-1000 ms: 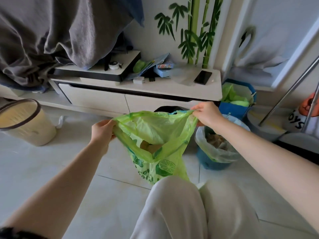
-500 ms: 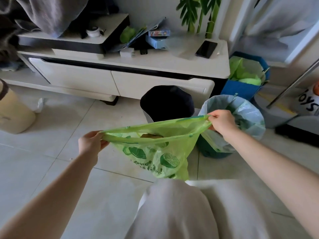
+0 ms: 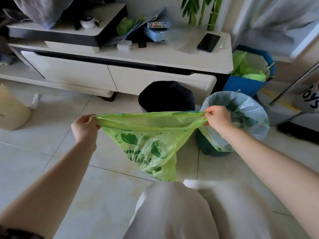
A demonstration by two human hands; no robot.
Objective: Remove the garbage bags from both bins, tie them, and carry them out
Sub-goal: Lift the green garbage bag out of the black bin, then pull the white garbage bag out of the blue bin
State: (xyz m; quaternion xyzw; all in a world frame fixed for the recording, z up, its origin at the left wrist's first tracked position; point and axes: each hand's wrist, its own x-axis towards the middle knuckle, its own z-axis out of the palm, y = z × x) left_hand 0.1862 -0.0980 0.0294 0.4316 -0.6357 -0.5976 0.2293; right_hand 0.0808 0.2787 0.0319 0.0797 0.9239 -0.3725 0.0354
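A light green garbage bag printed with dark green lemons hangs above the floor tiles, its mouth pulled flat and wide. My left hand pinches the mouth's left end and my right hand pinches the right end. Behind the bag stands a dark bin lined in black. To the right stands a teal bin with a pale translucent liner folded over its rim.
A low white TV cabinet runs across the back, with a phone and small boxes on top. A blue bag holding green plastic stands at its right end. A beige bin is at far left. My knees fill the lower middle.
My hands have moved apart and stretched the green bag's mouth into a flat line. The view has tilted down, showing the black-lined bin and more of the teal bin.
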